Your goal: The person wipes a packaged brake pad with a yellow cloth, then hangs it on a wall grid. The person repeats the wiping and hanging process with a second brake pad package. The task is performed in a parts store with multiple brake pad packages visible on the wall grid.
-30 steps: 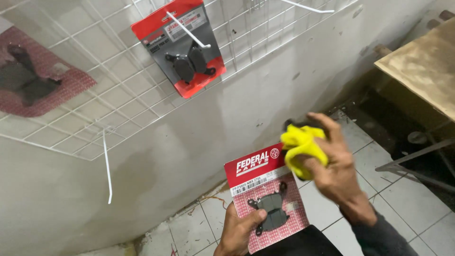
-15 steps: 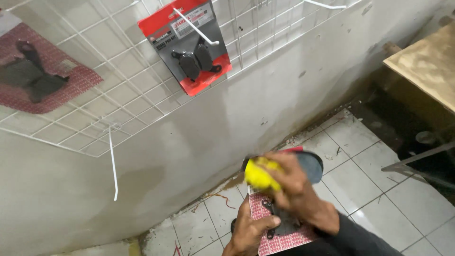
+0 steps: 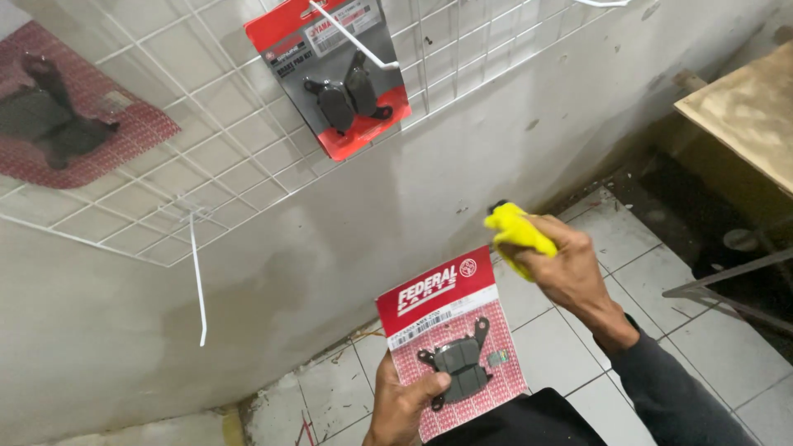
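My left hand (image 3: 402, 405) grips the lower left corner of a red blister pack (image 3: 453, 340) that holds a pair of dark brake pads, thumb across its front. My right hand (image 3: 570, 268) is closed around a bunched yellow cloth (image 3: 515, 232), raised just to the right of and above the pack's top edge, not touching it. Both hands are low in the head view, in front of the grey wall.
A white wire grid (image 3: 223, 157) hangs on the wall with another red brake-pad pack (image 3: 334, 70) on a hook, a red-backed pack (image 3: 70, 116) at far left, and an empty white hook (image 3: 198, 281). A wooden table (image 3: 743, 116) stands at right over the tiled floor (image 3: 652, 289).
The cloth hand swung down across the pack's front and has come back up to its right. The pack is now fully uncovered. The camera view shifted slightly.
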